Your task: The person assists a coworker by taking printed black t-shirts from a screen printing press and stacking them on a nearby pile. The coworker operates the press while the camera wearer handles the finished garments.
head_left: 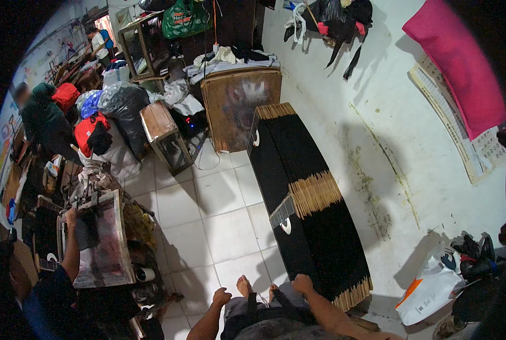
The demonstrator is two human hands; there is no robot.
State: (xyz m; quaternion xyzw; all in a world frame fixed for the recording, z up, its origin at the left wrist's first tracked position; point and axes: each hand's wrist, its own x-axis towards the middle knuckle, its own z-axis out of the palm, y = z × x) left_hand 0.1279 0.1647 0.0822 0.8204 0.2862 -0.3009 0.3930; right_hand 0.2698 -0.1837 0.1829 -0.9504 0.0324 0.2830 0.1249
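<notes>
My left hand (222, 296) hangs in front of my lap over the white tiled floor, its fingers curled closed, and no object shows in it. My right hand (303, 284) is also closed, beside the near part of a long row of black panels (319, 249) with brown board edges. I see nothing in that fist; whether it touches the panels I cannot tell. Pale curved marks show on the panels' left side. The row runs away from me along the right wall. My bare feet (244, 285) stand between the two hands.
At left a co-worker's hand (70, 218) grips a wooden-framed screen (103, 243) on a cluttered bench. Farther back stand a wooden box frame (165, 136), full plastic bags (122, 107) and a brown cabinet (239, 105). A white bag (431, 292) lies at the lower right.
</notes>
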